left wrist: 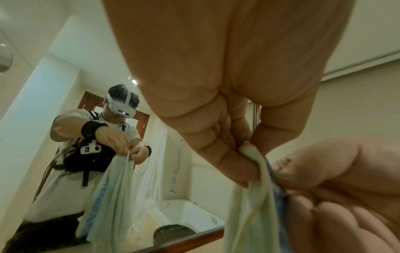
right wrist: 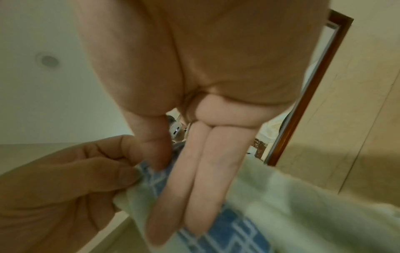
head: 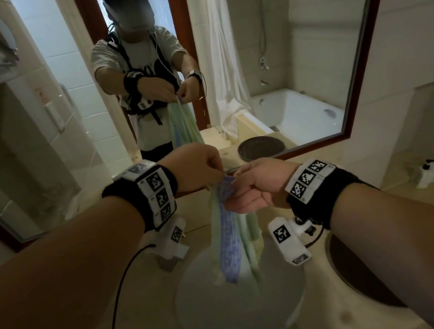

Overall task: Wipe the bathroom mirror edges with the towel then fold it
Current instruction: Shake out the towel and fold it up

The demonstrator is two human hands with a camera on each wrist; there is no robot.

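Right now your left hand (head: 196, 167) pinches the top edge of the towel (head: 235, 247) between thumb and curled fingers, and your right hand (head: 254, 186) pinches it just beside. The towel hangs bunched above the round basin (head: 207, 318), before the mirror (head: 308, 63).

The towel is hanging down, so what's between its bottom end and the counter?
In the head view, the towel hangs from both hands over a round pale basin. That basin lies between its bottom end and the counter.
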